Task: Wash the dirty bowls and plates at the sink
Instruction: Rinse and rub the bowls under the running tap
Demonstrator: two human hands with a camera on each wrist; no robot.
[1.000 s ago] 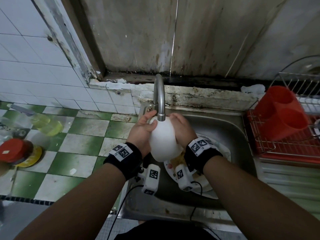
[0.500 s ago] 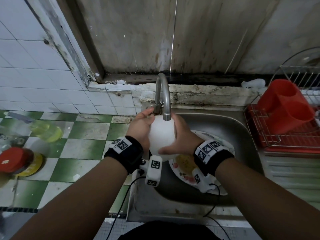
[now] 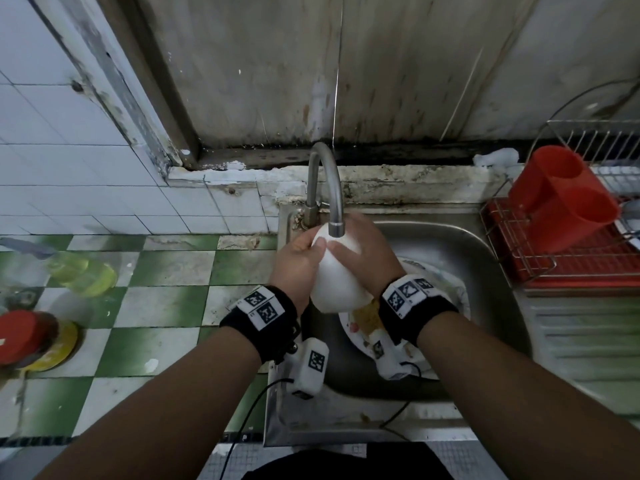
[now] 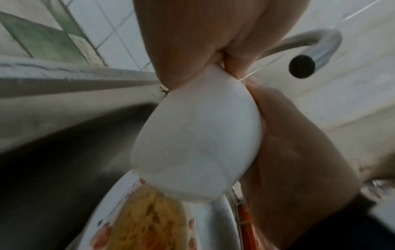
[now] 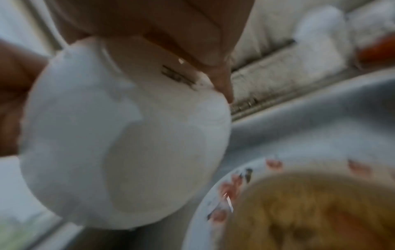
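The left hand (image 3: 298, 261) grips the white bowl (image 3: 334, 282) from its left side, thumb on the upturned outer wall. The right hand (image 3: 365, 254) grips the opposite side, fingers curled over the wall. The bowl is held tilted, base toward the camera, directly under the faucet (image 3: 334, 202) spout; this placement presumably lets water run over the outer surface while both hands steady and turn it. No water stream is discernible. Below the bowl, a dirty plate (image 3: 360, 323) with yellow food residue lies in the sink (image 3: 485, 271), awaiting washing. To the right stands a dish rack (image 3: 571, 268) holding a red container (image 3: 561, 199). On the tiled bench (image 3: 156, 306) to the left lies a yellow bottle (image 3: 83, 275).
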